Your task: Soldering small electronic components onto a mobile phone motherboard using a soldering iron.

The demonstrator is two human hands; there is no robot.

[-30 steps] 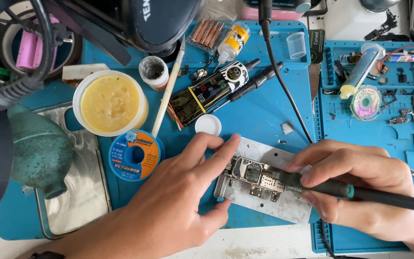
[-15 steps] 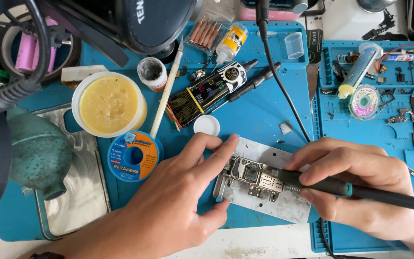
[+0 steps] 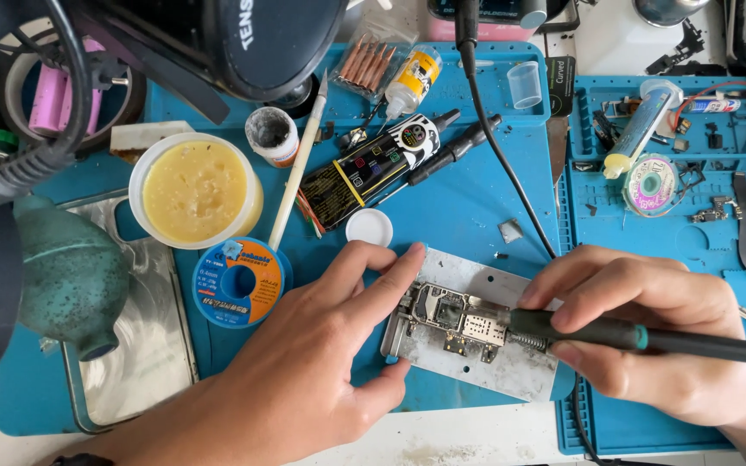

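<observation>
Nothing had shifted; left hand [image 3: 304, 371] lay open, steadying plate [image 3: 468, 367] at lower centre; right hand [image 3: 658, 345] gripped iron [image 3: 641, 338], lying horizontally, tip pointing left onto board [image 3: 451, 315].

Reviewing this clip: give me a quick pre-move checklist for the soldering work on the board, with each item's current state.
1. Left hand steadies the metal holder plate: ok, fingers on its left edge.
2. Right hand grips the soldering iron: ok, pen-style hold.
3. Iron tip on the circuit board: cannot tell whether it touches.
4. Left fingertips clear of the tip: ok, apart.
5. Solder spool in reach: ok, beside the left hand.
6. Flux tub open: ok.
</observation>
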